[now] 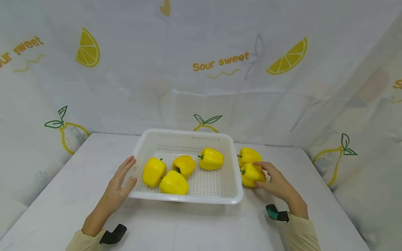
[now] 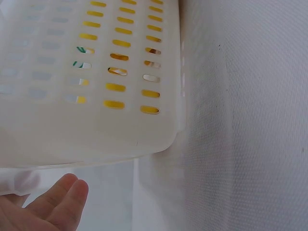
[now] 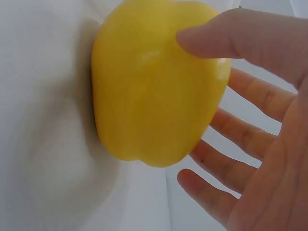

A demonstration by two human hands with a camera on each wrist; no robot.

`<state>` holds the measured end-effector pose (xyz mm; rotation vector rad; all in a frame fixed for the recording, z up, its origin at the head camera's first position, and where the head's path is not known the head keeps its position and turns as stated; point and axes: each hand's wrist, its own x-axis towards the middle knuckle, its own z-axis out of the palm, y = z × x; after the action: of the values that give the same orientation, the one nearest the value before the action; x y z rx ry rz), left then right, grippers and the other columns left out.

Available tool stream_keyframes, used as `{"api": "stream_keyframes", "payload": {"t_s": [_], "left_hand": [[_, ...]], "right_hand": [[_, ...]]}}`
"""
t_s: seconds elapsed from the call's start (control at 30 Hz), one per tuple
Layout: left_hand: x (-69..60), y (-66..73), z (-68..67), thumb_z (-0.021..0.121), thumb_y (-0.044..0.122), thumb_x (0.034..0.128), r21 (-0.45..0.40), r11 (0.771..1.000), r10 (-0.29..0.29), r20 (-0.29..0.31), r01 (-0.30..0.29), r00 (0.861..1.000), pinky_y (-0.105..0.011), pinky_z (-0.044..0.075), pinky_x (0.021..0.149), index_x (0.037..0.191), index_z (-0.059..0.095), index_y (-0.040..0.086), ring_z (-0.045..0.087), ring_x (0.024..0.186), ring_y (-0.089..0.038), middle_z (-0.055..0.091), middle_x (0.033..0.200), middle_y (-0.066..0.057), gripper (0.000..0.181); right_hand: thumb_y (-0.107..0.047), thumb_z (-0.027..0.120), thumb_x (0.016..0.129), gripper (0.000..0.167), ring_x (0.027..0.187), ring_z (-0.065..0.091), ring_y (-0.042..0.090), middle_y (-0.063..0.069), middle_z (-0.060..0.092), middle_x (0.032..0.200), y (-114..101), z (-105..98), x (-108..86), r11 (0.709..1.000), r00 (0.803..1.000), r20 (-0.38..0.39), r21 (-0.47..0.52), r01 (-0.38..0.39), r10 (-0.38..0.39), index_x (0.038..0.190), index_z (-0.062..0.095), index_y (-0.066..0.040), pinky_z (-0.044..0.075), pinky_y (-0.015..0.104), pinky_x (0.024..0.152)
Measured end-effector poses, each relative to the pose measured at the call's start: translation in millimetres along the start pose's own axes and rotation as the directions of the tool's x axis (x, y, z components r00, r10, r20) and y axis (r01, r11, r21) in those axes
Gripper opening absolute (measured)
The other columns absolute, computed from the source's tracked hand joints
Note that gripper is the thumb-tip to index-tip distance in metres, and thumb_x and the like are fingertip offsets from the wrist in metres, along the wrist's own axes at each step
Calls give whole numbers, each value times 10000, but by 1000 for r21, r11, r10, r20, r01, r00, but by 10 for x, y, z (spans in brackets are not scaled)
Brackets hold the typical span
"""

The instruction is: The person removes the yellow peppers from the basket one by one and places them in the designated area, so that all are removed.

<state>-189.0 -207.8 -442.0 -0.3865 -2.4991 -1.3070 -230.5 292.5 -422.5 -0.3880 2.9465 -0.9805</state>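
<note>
In the head view, my right hand [image 1: 276, 183] has its thumb and fingers on either side of a yellow bell pepper [image 1: 251, 175] on the table, right of the white basket [image 1: 237, 184]. The right wrist view shows the thumb [image 3: 207, 41] on that bell pepper [image 3: 154, 91], the other fingers reaching behind it. A second bell pepper [image 1: 249, 156] lies just beyond. Several more, including one bell pepper [image 1: 211, 159] at the right, lie inside the basket. My left hand [image 1: 116, 191] is at the basket's left rim, fingers extended; firm contact cannot be made out.
The white table [image 1: 176, 226] carries everything. Behind it hangs a pale cloth [image 1: 132, 87] printed with lemons and words. Black wrist mounts stick out by both sleeves, one left mount [image 1: 113, 234] and one right mount [image 1: 277, 213].
</note>
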Motion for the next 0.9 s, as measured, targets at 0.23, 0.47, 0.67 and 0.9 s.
{"api": "stream_keyframes", "payload": {"t_s": [0.23,0.47,0.67,0.9], "left_hand": [[6,17,-4,568,82,963,-2,1000,-5,8,5,1000,38,141,1015,1509,373,34,256,1462,-450,254,1624,-165,581],[12,17,-1,566,83,961,-11,1000,-11,8,11,1000,39,140,1013,1505,376,24,260,1457,-466,253,1622,-171,579],[11,25,-8,566,88,962,2,1000,-9,2,9,1000,41,138,1015,1503,380,26,269,1450,-470,262,1620,-171,576],[3,23,-4,563,89,963,2,1000,-13,3,13,1000,-109,199,1168,1500,384,21,264,1455,-480,263,1617,-176,570]], "right_hand": [[-271,719,902,625,1296,448,482,242,450,1468,-38,-78,-33,1000,1000,-26,6,13,-13,1417,457,-34,383,671,1043],[-242,710,914,596,1295,460,477,230,468,1461,-99,-87,-35,999,998,-53,15,46,-45,1415,464,-31,368,689,1050],[-190,716,906,567,1263,492,471,237,495,1431,-154,-53,-24,996,991,-98,-2,87,-86,1395,483,-24,399,699,1013],[-150,729,890,551,1241,511,456,233,507,1415,-244,-22,-25,994,985,-128,-9,113,-113,1376,499,-28,421,691,996]]}}
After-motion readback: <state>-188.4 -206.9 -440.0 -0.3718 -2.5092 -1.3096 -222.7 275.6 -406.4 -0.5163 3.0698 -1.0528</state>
